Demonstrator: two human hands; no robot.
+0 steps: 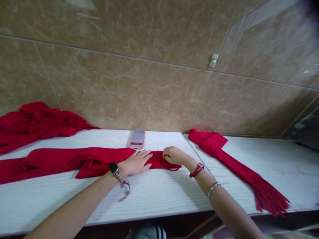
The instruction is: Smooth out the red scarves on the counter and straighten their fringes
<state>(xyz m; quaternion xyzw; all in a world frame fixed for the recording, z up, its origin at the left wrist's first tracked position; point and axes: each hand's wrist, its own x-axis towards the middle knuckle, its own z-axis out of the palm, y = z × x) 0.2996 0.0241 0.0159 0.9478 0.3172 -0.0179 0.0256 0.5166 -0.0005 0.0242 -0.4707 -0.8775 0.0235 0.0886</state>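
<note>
A long red scarf (104, 157) stretches across the white tabletop from the left edge to the middle, with a loose fold near its centre. My left hand (136, 162) lies flat on it, fingers spread. At the scarf's right end, my right hand (174, 155) has its fingers curled together against the red fabric, close to the fringe. What sits between those fingertips is hidden, though the fabric's edge runs under them. Another red scarf (214, 144), folded over at its top, lies to the right with its fringe toward the front edge.
A heap of red fabric (42, 121) rests against the tiled wall (149, 89) at the back left. Behind the scarf lies a phone (137, 138). The white tabletop (149, 196) has a seam right of centre. A dark object (307, 129) stands at far right.
</note>
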